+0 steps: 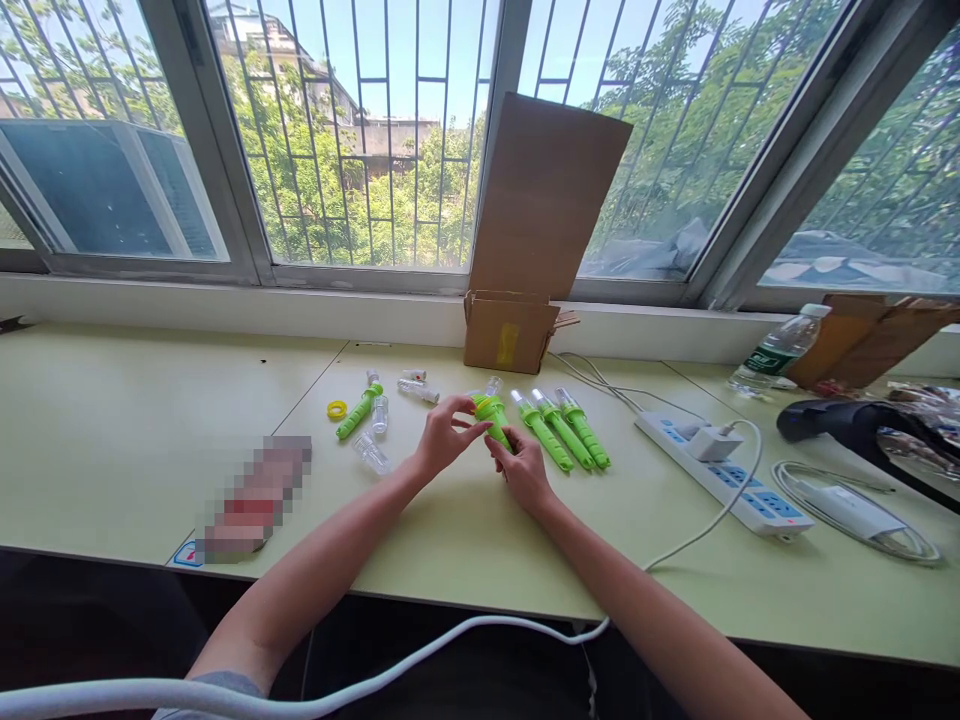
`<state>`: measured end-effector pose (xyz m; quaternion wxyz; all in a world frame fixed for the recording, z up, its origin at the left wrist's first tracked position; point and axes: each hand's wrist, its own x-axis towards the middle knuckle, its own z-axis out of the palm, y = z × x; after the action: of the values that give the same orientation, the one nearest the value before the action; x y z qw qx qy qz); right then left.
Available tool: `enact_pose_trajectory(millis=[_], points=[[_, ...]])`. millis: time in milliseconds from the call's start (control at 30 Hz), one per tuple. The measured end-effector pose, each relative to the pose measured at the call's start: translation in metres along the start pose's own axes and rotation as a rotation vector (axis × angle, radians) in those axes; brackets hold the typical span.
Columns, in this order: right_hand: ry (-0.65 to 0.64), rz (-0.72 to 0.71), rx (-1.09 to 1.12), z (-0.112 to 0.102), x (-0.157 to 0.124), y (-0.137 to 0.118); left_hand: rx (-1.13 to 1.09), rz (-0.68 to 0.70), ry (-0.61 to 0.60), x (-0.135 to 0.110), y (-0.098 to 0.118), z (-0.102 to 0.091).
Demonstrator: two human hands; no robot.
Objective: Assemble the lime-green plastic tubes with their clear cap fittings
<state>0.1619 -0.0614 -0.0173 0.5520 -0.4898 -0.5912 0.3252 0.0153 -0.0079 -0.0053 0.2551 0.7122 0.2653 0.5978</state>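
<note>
My left hand [442, 435] and my right hand [521, 468] meet over the pale green desk [135, 440]. Together they grip one green plastic wand [491, 413] with a clear tip. My right hand wraps its handle from below; my left hand pinches its upper end. Three more green wands [562, 430] lie side by side just right of my hands. To the left lie another green wand [360, 410], a yellow ring [337, 409] and several small clear caps [371, 452].
A small open cardboard box [508, 330] stands at the window sill behind the parts. A white power strip [724, 470] with a plugged charger and cable lies to the right, beside a water bottle [776, 350] and a black device [847, 425]. A blurred object [255, 498] sits front left.
</note>
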Motion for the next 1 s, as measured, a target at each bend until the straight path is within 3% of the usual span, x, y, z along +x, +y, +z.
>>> enact_pose_trajectory(millis=[367, 1000], points=[[-0.044, 0.026, 0.005, -0.0002, 0.0009, 0.0054, 0.043, -0.007, -0.066, 0.0013, -0.0087, -0.0004], [-0.098, 0.063, 0.053, 0.0, 0.0015, 0.0049, 0.038, -0.039, -0.036, 0.0002, -0.0089, -0.0001]])
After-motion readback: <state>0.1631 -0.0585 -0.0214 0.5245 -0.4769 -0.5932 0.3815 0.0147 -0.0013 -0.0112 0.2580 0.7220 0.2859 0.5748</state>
